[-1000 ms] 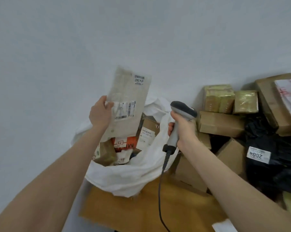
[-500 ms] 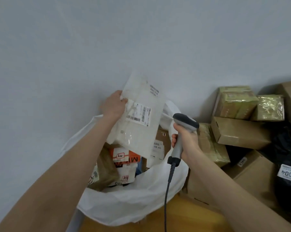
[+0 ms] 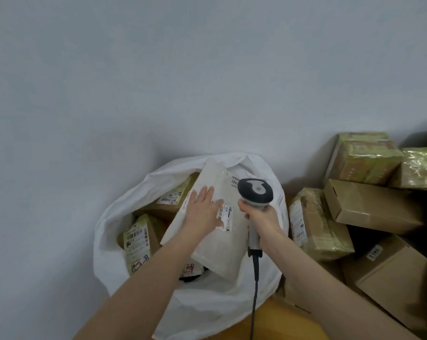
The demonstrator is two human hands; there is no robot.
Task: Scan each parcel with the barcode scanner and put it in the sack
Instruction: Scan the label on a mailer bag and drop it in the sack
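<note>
Two bare forearms reach in from the lower edge. The cable [image 3: 256, 290] hangs from the grip of the scanner [image 3: 255, 193] and crosses the near rim of the sack [image 3: 104, 241]. The sack is white, open at the top, and stands against the wall [image 3: 158, 82].

The parcel [image 3: 220, 246], a pale flat mailer, lies tilted inside the sack mouth on top of the boxes [image 3: 137, 238] already there, its label [image 3: 224, 215] facing up. The left hand [image 3: 202, 212] rests flat on the parcel, fingers straight and spread, gripping nothing. The right hand [image 3: 264, 217] has its fingers curled round the scanner grip, just beside the label, with the scanner head upright above the parcel's right edge.

The pile [image 3: 369, 204] of cardboard and film-wrapped boxes sits right of the sack, reaching back to the wall.
</note>
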